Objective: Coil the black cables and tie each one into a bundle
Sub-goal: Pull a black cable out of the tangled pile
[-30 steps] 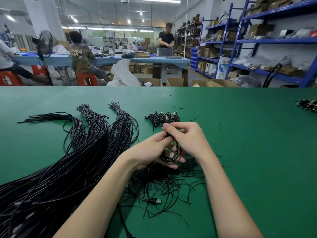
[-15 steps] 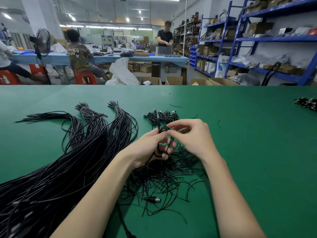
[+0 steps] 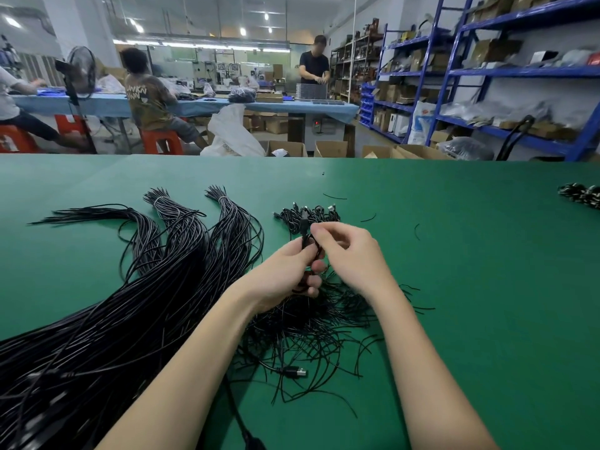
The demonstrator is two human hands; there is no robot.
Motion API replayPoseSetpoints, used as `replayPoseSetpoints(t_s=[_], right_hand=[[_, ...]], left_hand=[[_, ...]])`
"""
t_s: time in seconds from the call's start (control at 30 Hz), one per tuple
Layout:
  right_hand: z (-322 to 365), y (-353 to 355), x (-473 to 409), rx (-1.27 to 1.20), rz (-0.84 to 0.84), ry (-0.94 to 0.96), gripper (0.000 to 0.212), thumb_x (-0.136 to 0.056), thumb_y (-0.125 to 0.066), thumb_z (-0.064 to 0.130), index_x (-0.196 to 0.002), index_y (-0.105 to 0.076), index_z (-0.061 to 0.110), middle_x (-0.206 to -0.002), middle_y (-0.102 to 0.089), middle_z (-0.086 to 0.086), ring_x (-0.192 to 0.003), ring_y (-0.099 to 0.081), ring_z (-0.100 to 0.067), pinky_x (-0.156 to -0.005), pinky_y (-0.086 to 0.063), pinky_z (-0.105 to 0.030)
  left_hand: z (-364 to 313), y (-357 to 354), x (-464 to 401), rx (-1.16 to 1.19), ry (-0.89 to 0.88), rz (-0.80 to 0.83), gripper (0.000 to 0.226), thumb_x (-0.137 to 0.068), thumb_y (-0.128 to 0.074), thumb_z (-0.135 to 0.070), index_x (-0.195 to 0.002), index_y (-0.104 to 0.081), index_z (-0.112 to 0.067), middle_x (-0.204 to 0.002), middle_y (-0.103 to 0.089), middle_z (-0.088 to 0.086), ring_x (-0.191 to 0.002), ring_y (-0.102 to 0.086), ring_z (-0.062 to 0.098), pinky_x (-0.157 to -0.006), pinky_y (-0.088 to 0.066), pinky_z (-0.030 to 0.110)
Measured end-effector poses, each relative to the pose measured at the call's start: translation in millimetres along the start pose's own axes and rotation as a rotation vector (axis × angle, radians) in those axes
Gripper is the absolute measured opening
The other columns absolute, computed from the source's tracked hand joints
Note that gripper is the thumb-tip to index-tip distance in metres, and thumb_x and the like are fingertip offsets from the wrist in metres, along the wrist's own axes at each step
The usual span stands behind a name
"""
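We are holding a coiled black cable (image 3: 305,246) above the green bench (image 3: 470,287). Our left hand (image 3: 285,277) is gripping the coil, fingers curled round it. Our right hand (image 3: 349,251) is pinching it at the top in a narrow grip. Loose cables (image 3: 113,319) are lying to the left, finished bundles (image 3: 306,216) just beyond our hands.

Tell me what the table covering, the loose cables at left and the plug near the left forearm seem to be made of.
Table covering: matte green mat, probably rubber or vinyl; smooth, no weave visible.
Loose cables: black plastic or rubber jacket with slight sheen; pale highlights run along the strands.
Plug: black moulded plastic body with a bright, seemingly metal tip.
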State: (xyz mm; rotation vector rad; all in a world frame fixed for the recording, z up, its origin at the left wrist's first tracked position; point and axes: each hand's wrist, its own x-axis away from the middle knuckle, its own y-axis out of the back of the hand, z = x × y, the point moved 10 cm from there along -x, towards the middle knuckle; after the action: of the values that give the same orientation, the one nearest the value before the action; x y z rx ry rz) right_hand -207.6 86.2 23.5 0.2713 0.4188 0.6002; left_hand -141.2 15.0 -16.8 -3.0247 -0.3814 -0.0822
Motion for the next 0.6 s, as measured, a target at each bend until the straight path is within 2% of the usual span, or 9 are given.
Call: replayPoseSetpoints(t_s=[0.07,0.13,0.2,0.27,0.33,0.43,0.53,0.6], right_hand=[[0,-9,0,0.049,0.076,-0.017,0.03,-0.097,-0.059,0.056,-0.095,-0.076,0.031,-0.067,-0.069,0.023,-0.064,-0.064,0.006,-0.06,-0.042,-0.008],[-1,-13,0,0.151,0.094,-0.027,0.037,-0.097,-0.056,0.058,-0.086,-0.073,0.028,-0.059,-0.064,0.014,-0.064,-0.061,-0.003,-0.06,-0.041,-0.019],[0,-16,1,0.218,0.08,-0.024,0.042,-0.098,-0.056,0.054,-0.073,-0.064,0.022,-0.056,-0.059,0.009,-0.056,-0.054,-0.003,-0.053,-0.038,-0.018],[4,-16,1,0.222,0.051,0.002,0.041,-0.099,-0.058,0.049,-0.073,-0.063,0.017,-0.055,-0.056,0.008,-0.052,-0.05,-0.003,-0.049,-0.036,-0.015],[8,-16,2,0.174,0.042,0.029,0.034,-0.099,-0.06,0.043,-0.078,-0.068,0.018,-0.055,-0.059,0.01,-0.053,-0.049,-0.002,-0.049,-0.038,-0.017],[8,-16,1,0.042,0.062,0.04,0.017,-0.098,-0.064,0.039,-0.095,-0.076,0.028,-0.079,-0.075,0.008,-0.063,-0.058,-0.008,-0.065,-0.05,-0.028],[3,-19,2,-0.043,0.138,0.016,0.018,-0.099,-0.064,0.043,-0.104,-0.076,0.031,-0.091,-0.078,0.008,-0.05,-0.053,-0.003,-0.054,-0.047,-0.02],[-2,-20,3,-0.066,0.163,-0.015,0.025,-0.099,-0.061,0.048,-0.104,-0.075,0.029,-0.094,-0.077,0.007,-0.046,-0.054,-0.003,-0.049,-0.046,-0.016]], left_hand=[[-1,1,-2,-0.156,-0.034,-0.036,0.032,-0.111,-0.031,-0.029,-0.122,-0.052,-0.007,-0.061,-0.042,-0.014,-0.05,-0.034,0.006,-0.044,-0.033,0.018],[0,-2,-1,-0.244,-0.035,-0.016,0.025,-0.11,-0.029,-0.024,-0.102,-0.051,-0.017,-0.056,-0.042,-0.017,-0.048,-0.031,0.004,-0.043,-0.028,0.017],[2,-4,2,-0.296,-0.019,0.021,0.023,-0.108,-0.029,-0.019,-0.094,-0.048,-0.018,-0.058,-0.042,-0.014,-0.048,-0.032,0.004,-0.044,-0.028,0.018],[2,-4,4,-0.324,-0.008,0.027,0.023,-0.107,-0.032,-0.018,-0.095,-0.051,-0.018,-0.067,-0.046,-0.007,-0.051,-0.039,0.004,-0.048,-0.034,0.019],[3,-6,5,-0.237,0.012,0.043,0.021,-0.108,-0.036,-0.016,-0.1,-0.055,-0.017,-0.074,-0.05,-0.003,-0.055,-0.046,0.004,-0.051,-0.039,0.019],[2,-13,7,0.057,0.05,0.116,0.018,-0.106,-0.041,-0.008,-0.103,-0.058,-0.013,-0.074,-0.047,0.0,-0.058,-0.044,0.009,-0.052,-0.036,0.021],[-1,-20,10,0.216,0.071,0.225,0.016,-0.104,-0.041,-0.004,-0.103,-0.057,-0.008,-0.074,-0.045,0.003,-0.063,-0.04,0.013,-0.056,-0.03,0.025],[1,-19,9,0.226,0.071,0.219,0.013,-0.104,-0.041,-0.004,-0.101,-0.054,-0.005,-0.074,-0.046,0.004,-0.063,-0.042,0.015,-0.058,-0.033,0.027]])
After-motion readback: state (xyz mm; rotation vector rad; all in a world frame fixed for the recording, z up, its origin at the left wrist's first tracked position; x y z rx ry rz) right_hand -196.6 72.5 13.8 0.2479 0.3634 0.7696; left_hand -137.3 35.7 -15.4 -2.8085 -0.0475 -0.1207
